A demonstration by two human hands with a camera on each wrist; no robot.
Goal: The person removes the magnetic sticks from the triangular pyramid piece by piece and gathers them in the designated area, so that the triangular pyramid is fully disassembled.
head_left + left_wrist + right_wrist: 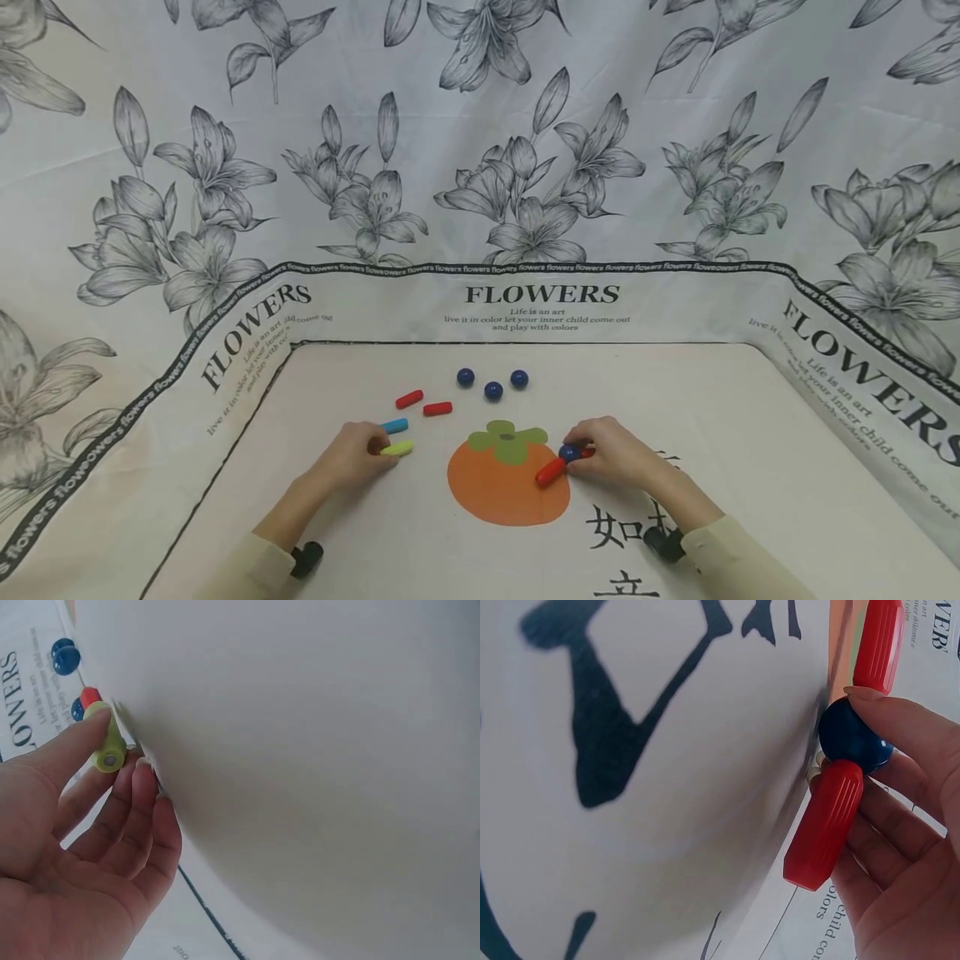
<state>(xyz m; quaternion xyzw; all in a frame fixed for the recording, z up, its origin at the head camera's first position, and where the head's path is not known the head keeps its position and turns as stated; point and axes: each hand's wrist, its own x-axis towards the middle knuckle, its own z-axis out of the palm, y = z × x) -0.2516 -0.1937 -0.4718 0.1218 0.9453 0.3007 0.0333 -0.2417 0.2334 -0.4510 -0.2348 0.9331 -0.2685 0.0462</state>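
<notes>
My left hand (pixel 356 454) pinches a yellow-green toy stick (pixel 397 448) between thumb and fingers. A round metallic spot shows on the end of that stick (pixel 110 760) in the left wrist view. Just beyond it lies a blue stick (pixel 394 426). Over the right edge of a printed orange persimmon, my right hand (pixel 611 450) pinches a dark blue ball (pixel 851 735). One red stick (pixel 821 829) meets the ball on the near side in the right wrist view, and another red stick (pixel 879 645) extends from its opposite side. Fingertips partly cover the ball.
Two loose red sticks, one farther left (pixel 409 399) and one nearer the middle (pixel 437 409), lie on the table mat. Behind them sit three blue balls (pixel 492 391). The printed persimmon (pixel 502 496) is flat on the mat. A flower-patterned cloth (pixel 540 208) rises behind and beside the mat.
</notes>
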